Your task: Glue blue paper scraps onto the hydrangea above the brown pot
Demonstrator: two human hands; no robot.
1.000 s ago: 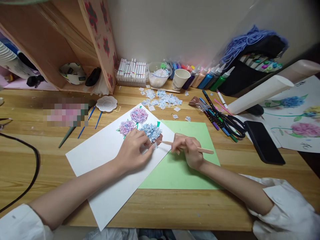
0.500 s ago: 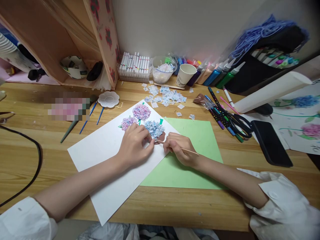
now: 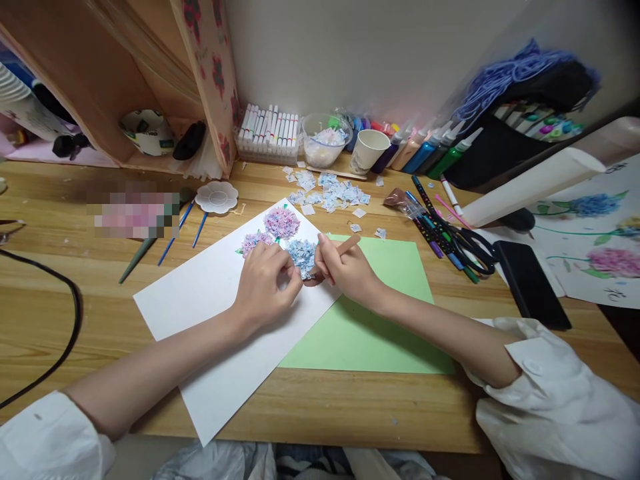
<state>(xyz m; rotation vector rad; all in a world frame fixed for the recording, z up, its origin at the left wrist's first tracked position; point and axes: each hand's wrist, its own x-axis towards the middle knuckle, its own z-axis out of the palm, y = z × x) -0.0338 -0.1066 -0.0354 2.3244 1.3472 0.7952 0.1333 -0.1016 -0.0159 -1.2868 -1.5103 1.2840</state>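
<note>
On the white paper (image 3: pixel 195 340) are two pink-purple paper flowers (image 3: pixel 281 222) and a blue one (image 3: pixel 301 256), built up from small crumpled pieces, above a brown patch (image 3: pixel 314 280). My left hand (image 3: pixel 265 280) rests at the lower left of the blue flower, thumb and index finger pinched together. Whether anything is between those fingertips is hidden. My right hand (image 3: pixel 350 270) closes around a flat wooden craft stick (image 3: pixel 350 245), its wide end pointing up and right. The stick's other end reaches down by the blue flower's right edge, mostly behind the fingers.
Green paper (image 3: pixel 380 340) lies partly under the white sheet. Small blue paper squares (image 3: pixel 345 191) are scattered behind it. A paper cup (image 3: pixel 369 152), plastic tub (image 3: pixel 326 143) and markers (image 3: pixel 270 133) stand by the wall. Scissors (image 3: pixel 477 252) and a phone (image 3: pixel 533 283) lie right.
My right hand has shifted up and turned; the craft stick's free end, which pointed down and right, now points up and right. My left hand has stayed nearly in place.
</note>
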